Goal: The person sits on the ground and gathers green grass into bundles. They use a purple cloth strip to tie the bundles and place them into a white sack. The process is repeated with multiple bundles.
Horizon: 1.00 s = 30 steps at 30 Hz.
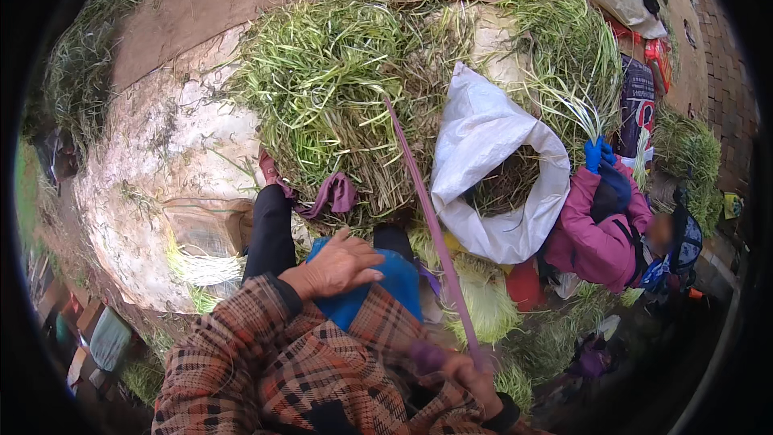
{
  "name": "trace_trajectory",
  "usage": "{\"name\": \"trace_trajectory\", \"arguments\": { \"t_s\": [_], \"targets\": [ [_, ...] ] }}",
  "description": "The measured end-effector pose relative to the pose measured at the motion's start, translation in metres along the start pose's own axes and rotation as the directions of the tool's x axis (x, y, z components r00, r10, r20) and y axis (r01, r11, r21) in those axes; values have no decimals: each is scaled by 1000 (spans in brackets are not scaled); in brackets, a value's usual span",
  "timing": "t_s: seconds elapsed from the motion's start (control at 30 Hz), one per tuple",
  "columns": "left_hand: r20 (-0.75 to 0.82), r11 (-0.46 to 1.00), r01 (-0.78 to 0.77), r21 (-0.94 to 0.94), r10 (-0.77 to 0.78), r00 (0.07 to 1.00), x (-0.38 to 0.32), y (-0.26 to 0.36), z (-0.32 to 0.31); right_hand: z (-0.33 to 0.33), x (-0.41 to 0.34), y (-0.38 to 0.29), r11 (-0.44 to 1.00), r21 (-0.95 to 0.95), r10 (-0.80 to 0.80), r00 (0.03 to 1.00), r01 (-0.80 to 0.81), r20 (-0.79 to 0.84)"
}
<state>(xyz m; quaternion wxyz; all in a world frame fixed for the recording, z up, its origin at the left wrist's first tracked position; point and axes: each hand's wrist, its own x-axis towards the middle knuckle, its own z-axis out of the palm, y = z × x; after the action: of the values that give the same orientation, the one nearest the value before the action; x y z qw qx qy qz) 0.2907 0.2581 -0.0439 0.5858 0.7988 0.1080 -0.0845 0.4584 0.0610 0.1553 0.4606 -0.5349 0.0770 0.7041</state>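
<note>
My right hand (471,377) grips a long purple fabric strip (426,202), with a bunched purple part beside the fingers. The strip runs taut from there up to the heap of green stalks (329,78) in front of me. My left hand (338,266) rests over the blue cloth (392,296) on my lap, fingers apart, holding nothing. Another purple cloth (335,194) lies at the near edge of the heap, by my foot. A white woven sack (477,115) with a rolled rim stands to the right, with dry plant matter inside.
At the right a person in a pink jacket (586,229), wearing blue gloves, holds a bunch of stalks (592,118). A mesh bag (205,217) and a bundle of pale stalks (202,266) lie on the sheet (151,151) at the left. More stalks (492,305) lie behind the sack.
</note>
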Motion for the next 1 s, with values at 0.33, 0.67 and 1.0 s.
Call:
{"name": "trace_trajectory", "arguments": {
  "t_s": [0.33, 0.67, 1.0],
  "targets": [
    [-134, 921, 385, -61, -390, 911, -64, -41, 6, -50, 102, -127, 653, -736, -322, 945, 176, -61],
    [-466, 870, 483, -99, -469, 750, 109, -211, -72, -40, 385, -166, -126, -938, -836, 475, 322, 275],
    [-496, 743, 428, -515, -665, 558, 152, -306, -152, -96, 604, -69, -257, -966, -599, 783, 10, 167]
  ]
}}
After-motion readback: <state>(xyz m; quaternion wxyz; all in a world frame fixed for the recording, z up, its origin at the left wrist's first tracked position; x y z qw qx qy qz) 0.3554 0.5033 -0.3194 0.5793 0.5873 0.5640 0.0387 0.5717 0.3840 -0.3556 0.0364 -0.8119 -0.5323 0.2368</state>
